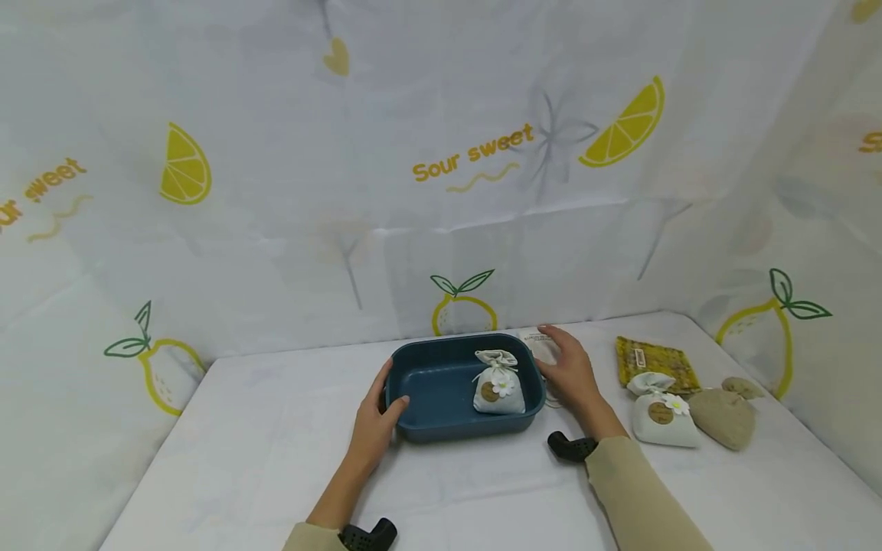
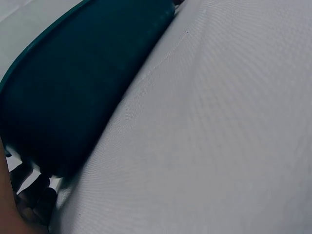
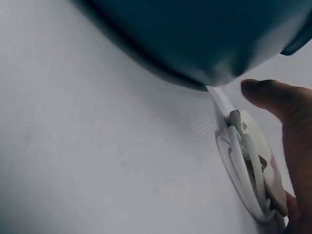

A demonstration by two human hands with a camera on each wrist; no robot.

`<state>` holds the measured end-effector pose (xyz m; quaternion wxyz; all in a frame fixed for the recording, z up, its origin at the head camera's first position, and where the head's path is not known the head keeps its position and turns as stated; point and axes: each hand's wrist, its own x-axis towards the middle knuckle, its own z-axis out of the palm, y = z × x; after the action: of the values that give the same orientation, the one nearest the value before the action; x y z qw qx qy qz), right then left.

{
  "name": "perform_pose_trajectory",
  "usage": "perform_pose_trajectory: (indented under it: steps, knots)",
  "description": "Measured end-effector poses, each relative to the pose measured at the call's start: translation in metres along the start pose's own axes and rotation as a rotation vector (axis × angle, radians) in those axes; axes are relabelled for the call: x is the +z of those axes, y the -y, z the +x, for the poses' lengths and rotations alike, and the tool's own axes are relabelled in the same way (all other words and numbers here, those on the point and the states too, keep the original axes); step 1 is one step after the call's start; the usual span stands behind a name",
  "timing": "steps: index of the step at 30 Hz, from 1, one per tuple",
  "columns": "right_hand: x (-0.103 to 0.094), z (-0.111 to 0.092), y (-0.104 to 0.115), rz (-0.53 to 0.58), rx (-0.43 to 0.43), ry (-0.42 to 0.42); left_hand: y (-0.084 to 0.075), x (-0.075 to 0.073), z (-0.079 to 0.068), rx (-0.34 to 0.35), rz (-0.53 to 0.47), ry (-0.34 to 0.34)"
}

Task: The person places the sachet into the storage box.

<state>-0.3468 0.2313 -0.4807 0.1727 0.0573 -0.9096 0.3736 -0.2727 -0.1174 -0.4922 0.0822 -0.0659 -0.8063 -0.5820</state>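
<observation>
A blue rectangular tub [image 1: 432, 383] stands on the white-covered table. My left hand [image 1: 372, 428] grips its left end, thumb over the rim and fingers outside; in the left wrist view, curled fingers [image 2: 36, 192] show by the tub wall [image 2: 83, 87]. Inside the tub, at the right, sits a white drawstring pouch [image 1: 498, 386] with a flower and round brown label. My right hand [image 1: 570, 375] is beside the tub's right end. There, a flat white item with a looped cable [image 3: 253, 165] lies between hand and tub. The right thumb [image 3: 270, 95] is straight, apart from the tub wall.
Right of my right arm lie a yellow patterned packet [image 1: 654, 363], a second white pouch with a flower [image 1: 663, 417] and a beige cloth pouch [image 1: 725, 417]. A lemon-printed white sheet [image 1: 276, 268] hangs behind the table.
</observation>
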Motion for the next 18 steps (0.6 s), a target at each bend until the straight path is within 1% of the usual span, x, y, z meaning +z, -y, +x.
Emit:
perform_pose_trajectory:
  steps: [3, 6, 9, 13, 18]
  knots:
    - [0.003, 0.003, -0.004, -0.045, 0.001, 0.06, 0.0, 0.0, 0.0, -0.004, 0.004, -0.003]
    - [0.003, 0.004, -0.006, -0.077, 0.013, 0.086, -0.002, 0.0, -0.001, -0.005, 0.009, -0.003]
    - [0.001, 0.003, -0.007, -0.093, 0.034, 0.073, -0.004, -0.002, -0.001, -0.003, 0.015, -0.003]
    - [-0.002, 0.001, -0.007, -0.098, 0.105, 0.055, -0.005, -0.003, -0.002, 0.006, 0.01, 0.0]
    - [-0.006, -0.007, -0.008, -0.062, 0.183, 0.045, -0.003, -0.002, -0.003, 0.018, 0.006, 0.01]
